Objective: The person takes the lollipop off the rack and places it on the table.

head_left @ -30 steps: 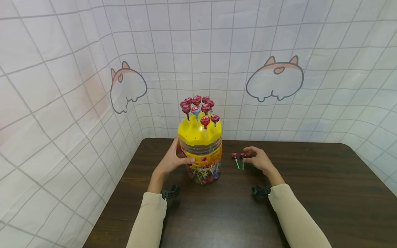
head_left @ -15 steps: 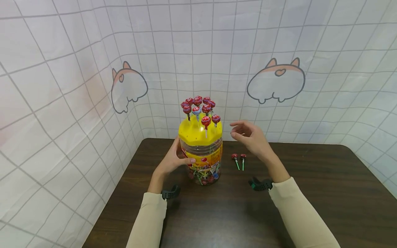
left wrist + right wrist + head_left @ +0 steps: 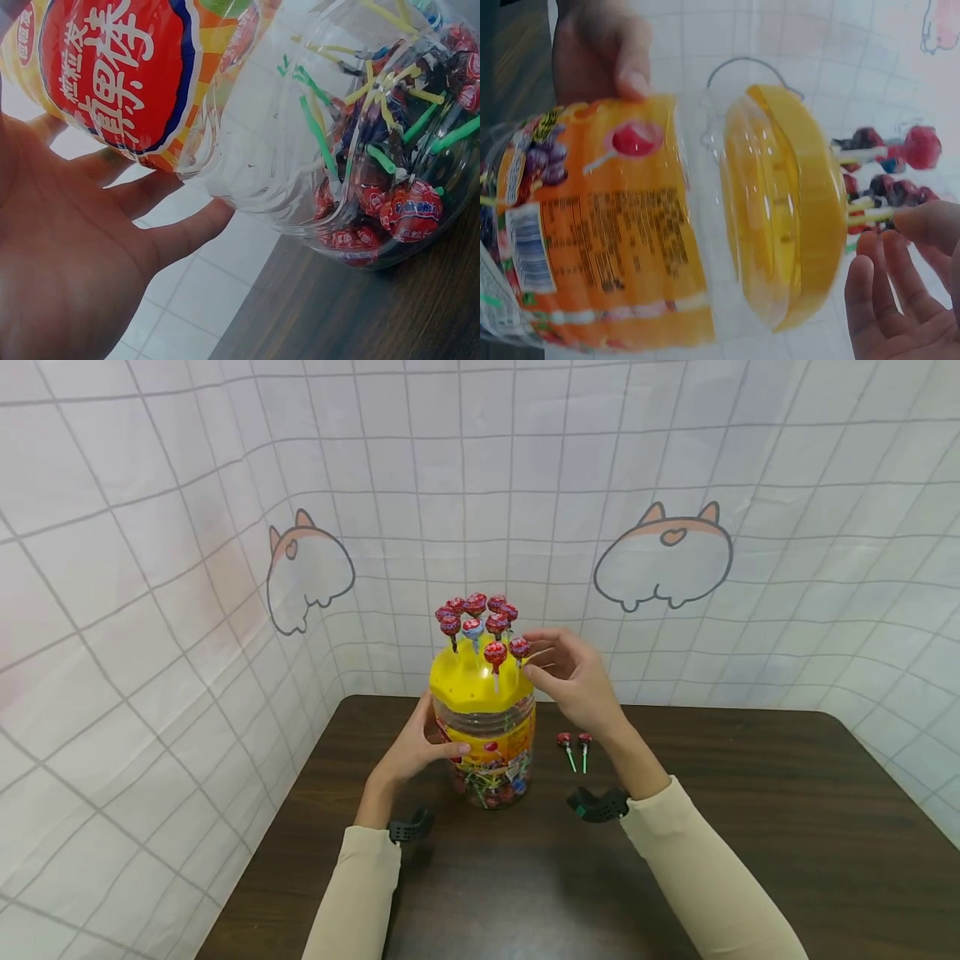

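A clear plastic jar (image 3: 491, 793) with an orange label stands upright on the table, lollipops showing inside its lower part. Its yellow lid (image 3: 472, 681) carries several upright lollipops (image 3: 475, 603) with red wrapped heads and one light blue one (image 3: 472, 629). My left hand (image 3: 408, 747) grips the jar from the left, thumb across the label; in the left wrist view its fingers (image 3: 187, 232) lie along the plastic. At the lid's right side, my right hand (image 3: 573, 681) pinches the stick of the rightmost lollipop (image 3: 520, 647). The right wrist view has the thumb (image 3: 922, 223) at a yellow stick.
Two red lollipops (image 3: 574, 742) with green sticks lie on the dark wooden table (image 3: 750, 793), right of the jar. A white gridded curtain (image 3: 510, 460) surrounds the table at the back and left. Each wrist wears a black strap (image 3: 597, 806).
My right hand has risen from beside the two loose lollipops and moved left to the rightmost lollipop on the lid. My left hand keeps its grip on the jar.
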{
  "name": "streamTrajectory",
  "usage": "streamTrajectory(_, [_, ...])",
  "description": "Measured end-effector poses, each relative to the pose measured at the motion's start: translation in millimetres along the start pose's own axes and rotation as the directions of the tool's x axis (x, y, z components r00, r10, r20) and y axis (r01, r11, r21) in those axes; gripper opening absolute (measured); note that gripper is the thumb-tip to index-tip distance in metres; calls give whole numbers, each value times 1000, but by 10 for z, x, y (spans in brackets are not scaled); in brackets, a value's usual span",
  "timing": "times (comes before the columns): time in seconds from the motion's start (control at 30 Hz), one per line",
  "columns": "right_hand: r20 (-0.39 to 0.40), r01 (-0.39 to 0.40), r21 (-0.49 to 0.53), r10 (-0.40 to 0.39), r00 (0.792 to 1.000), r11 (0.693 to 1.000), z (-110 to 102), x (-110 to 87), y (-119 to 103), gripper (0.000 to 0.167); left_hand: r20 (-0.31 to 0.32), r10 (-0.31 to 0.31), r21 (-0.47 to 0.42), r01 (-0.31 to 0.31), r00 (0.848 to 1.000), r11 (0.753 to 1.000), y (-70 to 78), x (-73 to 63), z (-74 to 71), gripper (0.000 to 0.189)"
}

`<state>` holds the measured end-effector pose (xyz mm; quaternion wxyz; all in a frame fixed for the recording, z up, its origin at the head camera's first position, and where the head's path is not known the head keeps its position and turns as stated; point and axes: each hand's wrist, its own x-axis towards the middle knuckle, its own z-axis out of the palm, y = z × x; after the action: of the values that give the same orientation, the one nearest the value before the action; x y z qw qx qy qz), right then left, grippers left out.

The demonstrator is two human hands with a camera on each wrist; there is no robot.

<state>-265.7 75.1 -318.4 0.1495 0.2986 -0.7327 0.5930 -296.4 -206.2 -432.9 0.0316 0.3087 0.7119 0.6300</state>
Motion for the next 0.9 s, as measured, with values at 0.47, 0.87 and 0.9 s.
streamTrajectory(0.47, [-28, 35, 5, -35, 999, 999, 110, 14, 77, 44, 9, 7, -3, -7, 1000, 1000, -13, -5, -2, 101])
streamTrajectory(0.87, [-77, 97, 19, -95, 992, 995, 132, 85, -47, 46, 1, 10, 15, -10, 1000, 1000, 26, -17, 2, 100])
streamTrajectory(0.9, [-80, 99, 19, -97, 992, 995, 129, 89, -62, 46, -1, 10, 19, -10, 1000, 1000, 28, -19, 0, 100])
